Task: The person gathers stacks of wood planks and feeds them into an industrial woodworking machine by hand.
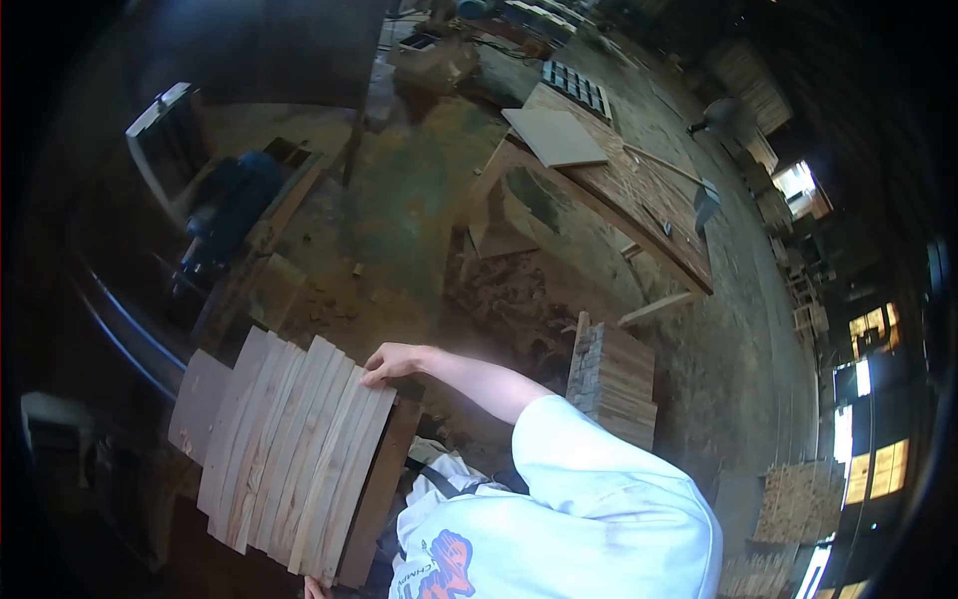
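A row of pale wooden strips (289, 449) lies side by side at the lower left, with uneven ends. My right hand (391, 363) grips the upper end of the strips nearest my body, its thumb on the top face. At the bottom edge of the view, my left hand (315, 589) holds the opposite end of these strips; only part of its fingers shows. Beside the strips, closer to my body, runs a darker brown wooden surface (384, 489).
A blue motor (235, 200) stands on a machine at the upper left. A wooden table (639, 215) carries a pale board (555, 137). Stacked wood (624, 384) stands behind my right arm. Scraps and sawdust (514, 299) cover part of the floor.
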Demonstrator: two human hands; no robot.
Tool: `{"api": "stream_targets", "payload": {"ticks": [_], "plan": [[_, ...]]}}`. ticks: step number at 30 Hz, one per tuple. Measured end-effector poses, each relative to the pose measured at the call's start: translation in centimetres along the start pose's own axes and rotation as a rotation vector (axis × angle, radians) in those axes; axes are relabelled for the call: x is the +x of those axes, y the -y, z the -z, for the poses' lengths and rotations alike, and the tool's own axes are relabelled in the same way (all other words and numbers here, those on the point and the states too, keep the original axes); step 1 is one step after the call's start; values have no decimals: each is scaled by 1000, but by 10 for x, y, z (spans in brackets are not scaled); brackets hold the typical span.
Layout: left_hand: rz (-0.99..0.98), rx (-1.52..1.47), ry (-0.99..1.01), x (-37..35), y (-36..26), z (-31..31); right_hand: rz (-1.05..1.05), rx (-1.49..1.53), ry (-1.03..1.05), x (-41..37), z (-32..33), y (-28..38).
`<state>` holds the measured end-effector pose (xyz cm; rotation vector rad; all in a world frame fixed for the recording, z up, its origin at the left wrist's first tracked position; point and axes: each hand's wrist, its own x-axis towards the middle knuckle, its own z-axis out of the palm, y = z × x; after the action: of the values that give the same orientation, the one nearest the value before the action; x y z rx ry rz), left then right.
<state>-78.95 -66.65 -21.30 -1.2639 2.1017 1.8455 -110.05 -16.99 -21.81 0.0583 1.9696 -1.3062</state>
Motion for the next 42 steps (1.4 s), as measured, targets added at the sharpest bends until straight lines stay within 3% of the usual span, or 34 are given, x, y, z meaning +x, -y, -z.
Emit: {"api": "stream_targets", "payload": {"ticks": [2, 6, 9, 12, 15, 16, 21, 31, 35, 42], "plan": [[-76, 143, -24, 4, 9, 7, -7, -65, 0, 4, -3, -1], [77, 93, 21, -4, -11, 5, -16, -169, -30, 9, -5, -4], [108, -142, 32, -5, -19, 3, -30, -151, 12, 8, -1, 0], [294, -271, 118, 18, 0, 21, -46, -22, -34, 13, -12, 1], [121, -178, 266, 38, 6, 24, -134, 268, -104, 22, -17, 7], [143, -558, 375, 50, 6, 18, -89, 264, -107, 26, -18, 6], [99, -358, 96, 58, 10, 18, -7, 134, -27, 34, -5, 14], [62, -382, 96, 63, -4, 17, -49, -107, 48, 35, -5, 37], [85, -340, -4, 74, -12, 14, -99, -54, -113, 53, -12, 19], [92, -409, 282, 82, -14, 26, -104, -18, -87, 25, -13, 49]]}}
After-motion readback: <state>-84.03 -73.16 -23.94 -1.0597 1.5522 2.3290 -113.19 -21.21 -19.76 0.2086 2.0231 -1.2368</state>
